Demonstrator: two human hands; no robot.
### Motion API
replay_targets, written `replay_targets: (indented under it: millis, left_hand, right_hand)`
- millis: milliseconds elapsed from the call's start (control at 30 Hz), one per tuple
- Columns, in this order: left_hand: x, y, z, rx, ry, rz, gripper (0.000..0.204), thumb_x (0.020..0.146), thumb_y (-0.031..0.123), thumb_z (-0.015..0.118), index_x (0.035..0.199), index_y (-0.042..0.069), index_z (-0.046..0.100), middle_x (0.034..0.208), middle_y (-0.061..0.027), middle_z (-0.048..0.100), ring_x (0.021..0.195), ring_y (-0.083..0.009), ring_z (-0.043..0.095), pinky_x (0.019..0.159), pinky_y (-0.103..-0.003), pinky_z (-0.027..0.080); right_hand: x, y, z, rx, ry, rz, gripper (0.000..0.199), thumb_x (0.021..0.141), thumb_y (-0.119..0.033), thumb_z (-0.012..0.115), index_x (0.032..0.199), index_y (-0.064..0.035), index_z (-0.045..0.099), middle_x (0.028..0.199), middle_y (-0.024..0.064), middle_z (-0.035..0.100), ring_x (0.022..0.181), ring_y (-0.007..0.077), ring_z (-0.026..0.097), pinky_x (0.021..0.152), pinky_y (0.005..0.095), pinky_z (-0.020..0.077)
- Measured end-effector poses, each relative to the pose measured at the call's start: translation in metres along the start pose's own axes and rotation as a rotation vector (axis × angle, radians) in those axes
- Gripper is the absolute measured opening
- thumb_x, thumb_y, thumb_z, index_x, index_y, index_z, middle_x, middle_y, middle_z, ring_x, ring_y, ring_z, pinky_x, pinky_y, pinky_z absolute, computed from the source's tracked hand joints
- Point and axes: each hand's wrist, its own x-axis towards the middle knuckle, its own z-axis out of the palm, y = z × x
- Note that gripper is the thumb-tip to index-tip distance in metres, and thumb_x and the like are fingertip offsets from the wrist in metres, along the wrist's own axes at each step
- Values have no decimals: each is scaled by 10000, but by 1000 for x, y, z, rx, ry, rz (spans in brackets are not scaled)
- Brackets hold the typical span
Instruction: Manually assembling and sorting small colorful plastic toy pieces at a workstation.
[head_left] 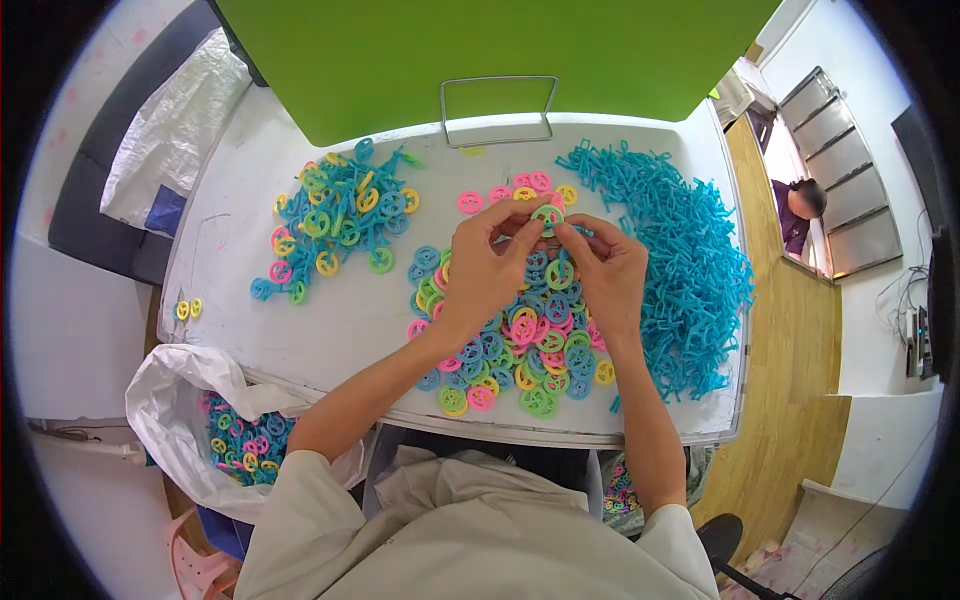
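My left hand point(487, 262) and my right hand point(608, 268) meet above the middle of the white table. Between their fingertips they pinch a small green plastic wheel point(547, 214) with cut-out spokes. Whether a blue stem is joined to it is hard to make out behind the fingers. Below both hands spreads a pile of loose wheels point(540, 345) in pink, yellow, green and blue. To the right of my right hand lies a large heap of blue plastic stems point(690, 280). Left of my hands is a smaller heap of wheels joined with blue stems point(335, 215).
The white table point(240, 340) has a green panel point(480, 50) with a wire handle along its far side. Two yellow wheels point(183, 310) lie near its left edge. An open white sack point(180, 400) of coloured pieces stands at lower left. Another person point(797, 210) is at the far right doorway.
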Motion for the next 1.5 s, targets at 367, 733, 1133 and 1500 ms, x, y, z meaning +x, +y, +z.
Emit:
replay_targets:
  millis: [367, 733, 1133, 1500]
  left_hand:
    - [-4, -4, 7, 104, 104, 110, 188, 887, 9, 570, 1066, -30, 612, 898, -94, 653, 768, -133, 640, 660, -247, 517]
    - [-5, -9, 5, 47, 138, 77, 170, 889, 24, 570, 1042, -25, 627, 846, -89, 666, 755, -125, 627, 667, -251, 507]
    - [2, 5, -3, 152, 64, 151, 159, 907, 64, 568, 1026, -4, 648, 924, -59, 655, 761, -116, 605, 683, -250, 499]
    - [40, 37, -143, 1389, 586, 107, 215, 859, 83, 472, 969, 82, 658, 871, -156, 663, 800, -373, 596, 731, -459, 459]
  right_hand:
    - [-7, 6, 12, -58, 167, -71, 177, 816, -60, 716, 968, 22, 676, 732, 26, 662, 628, 27, 563, 506, 159, 402]
    - [-12, 7, 21, -121, 235, -193, 158, 804, -34, 725, 952, 3, 684, 680, -32, 599, 572, 1, 478, 478, 157, 366]
    - [-1, 5, 1, -155, -99, -68, 244, 853, -33, 665, 1093, -7, 635, 831, 5, 657, 704, 15, 559, 573, 155, 455]
    - [12, -16, -78, -964, 170, -353, 294, 795, -51, 665, 1085, -96, 661, 1068, 94, 665, 1038, 280, 579, 943, 376, 432]
